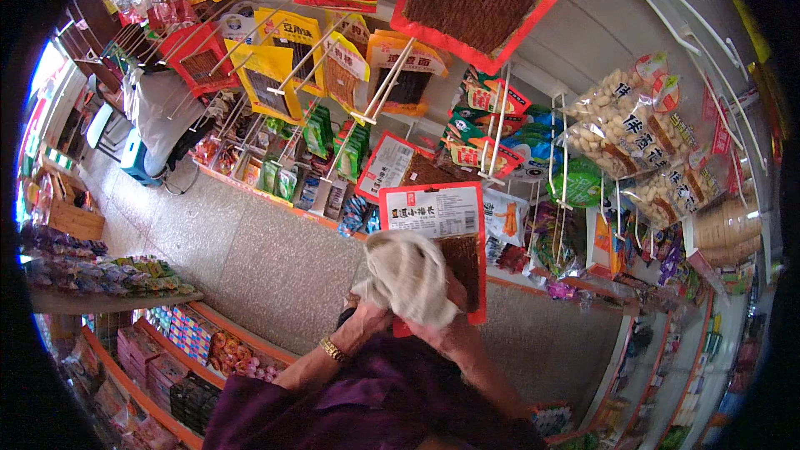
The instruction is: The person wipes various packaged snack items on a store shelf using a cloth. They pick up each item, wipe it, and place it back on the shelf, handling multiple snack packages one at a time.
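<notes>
A crumpled pale cloth (pixel 406 272) is bunched between my hands, slightly blurred. My left hand (pixel 374 314), below a gold-coloured wristwatch (pixel 332 350), grips its lower left side, with the fingers mostly hidden. My right hand (pixel 445 328) is closed at the cloth's lower right side. Directly behind the cloth is a red-edged flat snack packet (pixel 464 262) with a white printed label and a brown food sheet showing. The cloth and hands cover its left and lower parts; whether a hand also holds it cannot be told. A similar packet (pixel 390 165) is just behind it.
Snack bags hang on white metal hooks (pixel 390 81) ahead, including yellow packets (pixel 265 84) and a large red-edged packet (pixel 481 0) overhead. Clear bags of peanuts (pixel 631 122) hang to the right. Stocked shelves (pixel 181 350) stand at lower left beside the speckled floor (pixel 250 262).
</notes>
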A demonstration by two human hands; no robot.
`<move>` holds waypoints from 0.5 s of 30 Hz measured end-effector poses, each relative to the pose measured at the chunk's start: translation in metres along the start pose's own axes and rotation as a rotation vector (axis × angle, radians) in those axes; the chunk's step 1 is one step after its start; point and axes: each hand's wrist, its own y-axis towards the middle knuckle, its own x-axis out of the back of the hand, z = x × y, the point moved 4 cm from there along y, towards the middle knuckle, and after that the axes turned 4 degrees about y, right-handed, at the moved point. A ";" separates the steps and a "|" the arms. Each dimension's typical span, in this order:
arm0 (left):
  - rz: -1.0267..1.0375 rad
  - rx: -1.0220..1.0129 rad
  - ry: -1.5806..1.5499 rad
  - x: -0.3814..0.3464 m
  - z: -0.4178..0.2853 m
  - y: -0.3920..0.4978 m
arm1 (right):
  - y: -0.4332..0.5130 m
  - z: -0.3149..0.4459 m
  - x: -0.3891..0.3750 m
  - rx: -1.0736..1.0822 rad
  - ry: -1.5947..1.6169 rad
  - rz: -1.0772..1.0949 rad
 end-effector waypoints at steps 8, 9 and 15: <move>-0.054 0.154 -0.098 0.011 0.024 -0.016 | -0.031 -0.016 0.003 -0.305 0.297 -0.118; -0.080 0.183 -0.128 0.011 0.027 -0.017 | -0.039 -0.010 0.002 -0.249 0.275 -0.088; 0.096 -0.132 0.350 0.011 0.003 -0.017 | -0.066 0.013 0.019 -0.202 0.435 -0.018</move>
